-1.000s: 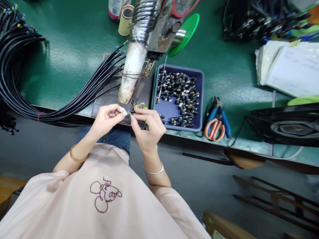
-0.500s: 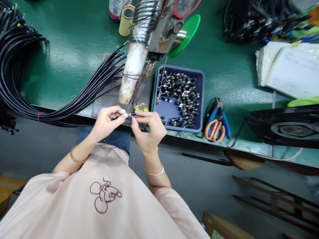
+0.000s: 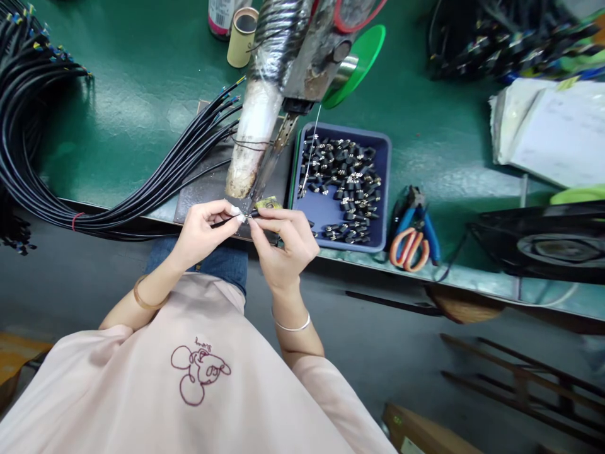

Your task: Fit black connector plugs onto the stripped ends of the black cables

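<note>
The left hand (image 3: 203,227) is angled in from the lower left, a black cable (image 3: 218,223) being pinched between its thumb and index finger; a white covering is worn at its fingertips; the right hand (image 3: 286,243) is raised on a nearly upright forearm and bent inward, a small piece (image 3: 248,217) being pinched between thumb and index finger, its kind hidden by the fingertips; both sets of fingertips are held nearly touching, close to the tip of a soldering iron (image 3: 278,144) and above a dark plate (image 3: 191,205) on the green surface (image 3: 439,126); the other right fingers are loosely bent beside a yellow pad (image 3: 268,203); to the left, a bundle of black cables (image 3: 158,180) is laid across the plate; to the right, black connectors (image 3: 352,164) are heaped in a blue tray (image 3: 387,195); beside it, orange- and blue-handled hand tools (image 3: 409,249) are placed.
</note>
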Action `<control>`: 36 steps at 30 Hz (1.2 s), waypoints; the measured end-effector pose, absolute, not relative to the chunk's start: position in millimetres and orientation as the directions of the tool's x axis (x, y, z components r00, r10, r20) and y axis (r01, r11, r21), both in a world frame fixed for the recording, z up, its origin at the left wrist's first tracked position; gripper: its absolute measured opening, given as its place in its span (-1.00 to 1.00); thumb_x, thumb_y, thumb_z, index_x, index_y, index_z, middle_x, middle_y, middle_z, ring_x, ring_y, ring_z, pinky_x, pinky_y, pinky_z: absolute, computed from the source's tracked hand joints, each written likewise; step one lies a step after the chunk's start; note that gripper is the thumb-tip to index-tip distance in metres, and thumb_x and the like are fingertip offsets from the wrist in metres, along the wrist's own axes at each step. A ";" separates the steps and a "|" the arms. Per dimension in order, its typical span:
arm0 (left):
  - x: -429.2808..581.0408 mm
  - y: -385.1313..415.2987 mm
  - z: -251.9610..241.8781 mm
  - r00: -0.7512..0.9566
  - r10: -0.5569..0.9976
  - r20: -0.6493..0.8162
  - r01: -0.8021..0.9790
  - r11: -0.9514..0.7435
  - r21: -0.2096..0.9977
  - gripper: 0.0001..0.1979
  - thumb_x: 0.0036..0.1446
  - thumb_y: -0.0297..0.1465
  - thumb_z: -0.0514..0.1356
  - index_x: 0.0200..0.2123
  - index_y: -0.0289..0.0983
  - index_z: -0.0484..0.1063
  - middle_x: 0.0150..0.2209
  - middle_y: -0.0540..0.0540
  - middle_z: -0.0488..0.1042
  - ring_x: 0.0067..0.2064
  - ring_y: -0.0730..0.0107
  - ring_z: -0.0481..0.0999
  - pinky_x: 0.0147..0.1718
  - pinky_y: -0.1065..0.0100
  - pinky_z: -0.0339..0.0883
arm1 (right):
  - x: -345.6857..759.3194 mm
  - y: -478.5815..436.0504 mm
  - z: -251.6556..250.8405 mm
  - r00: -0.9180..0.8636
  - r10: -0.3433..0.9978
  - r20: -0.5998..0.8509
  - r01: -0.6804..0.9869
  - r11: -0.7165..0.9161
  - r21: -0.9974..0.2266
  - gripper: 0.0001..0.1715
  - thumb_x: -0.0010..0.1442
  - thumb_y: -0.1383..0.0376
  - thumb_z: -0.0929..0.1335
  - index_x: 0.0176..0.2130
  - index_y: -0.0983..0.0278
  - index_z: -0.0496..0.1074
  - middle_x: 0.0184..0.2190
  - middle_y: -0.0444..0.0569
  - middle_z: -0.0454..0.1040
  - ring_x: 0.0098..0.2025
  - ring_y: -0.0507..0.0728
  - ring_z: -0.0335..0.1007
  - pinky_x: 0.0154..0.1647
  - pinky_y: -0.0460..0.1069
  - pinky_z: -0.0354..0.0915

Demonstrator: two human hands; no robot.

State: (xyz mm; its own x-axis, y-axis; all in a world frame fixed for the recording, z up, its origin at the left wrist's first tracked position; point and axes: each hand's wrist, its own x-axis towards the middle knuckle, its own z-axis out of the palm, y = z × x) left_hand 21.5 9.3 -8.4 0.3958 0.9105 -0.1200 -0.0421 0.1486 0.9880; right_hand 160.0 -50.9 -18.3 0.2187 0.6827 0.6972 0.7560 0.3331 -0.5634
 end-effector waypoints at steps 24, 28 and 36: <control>20.6 3.4 -10.3 0.360 0.930 -0.078 0.031 0.071 0.997 -0.87 -0.02 -0.37 0.31 -0.47 -0.33 0.47 -0.46 -0.02 0.49 -0.41 0.49 0.46 -0.39 0.48 0.38 | 161.8 -54.1 -21.5 0.177 0.690 0.702 0.764 0.353 -0.540 -0.82 0.17 0.45 0.44 -0.36 0.20 0.41 -0.34 -0.09 0.60 -0.30 0.05 0.57 -0.26 -0.04 0.49; 22.2 1.7 -9.3 0.328 0.945 -0.011 0.064 -0.010 0.998 -0.91 0.00 -0.41 0.27 -0.47 -0.33 0.47 -0.46 -0.02 0.48 -0.42 0.50 0.45 -0.43 0.51 0.35 | 160.9 -51.5 -21.2 0.190 0.692 0.697 0.762 0.343 -0.549 -0.83 0.16 0.45 0.46 -0.35 0.21 0.44 -0.35 -0.09 0.59 -0.29 0.05 0.56 -0.26 -0.04 0.49; 22.5 1.8 -8.7 0.315 0.949 0.027 0.085 -0.056 0.995 -0.90 0.01 -0.40 0.26 -0.46 -0.33 0.48 -0.46 -0.03 0.49 -0.41 0.50 0.46 -0.44 0.53 0.34 | 160.6 -51.6 -20.8 0.185 0.682 0.708 0.764 0.354 -0.540 -0.86 0.15 0.43 0.47 -0.35 0.21 0.47 -0.31 -0.08 0.58 -0.29 0.06 0.57 -0.26 -0.04 0.48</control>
State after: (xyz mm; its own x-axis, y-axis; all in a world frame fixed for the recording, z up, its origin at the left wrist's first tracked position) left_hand 22.5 1.8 -8.7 0.3149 0.9487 0.0267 0.0848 -0.0561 0.9948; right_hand 160.6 -51.6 -20.8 0.1846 0.6820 0.7076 0.7636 0.3537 -0.5402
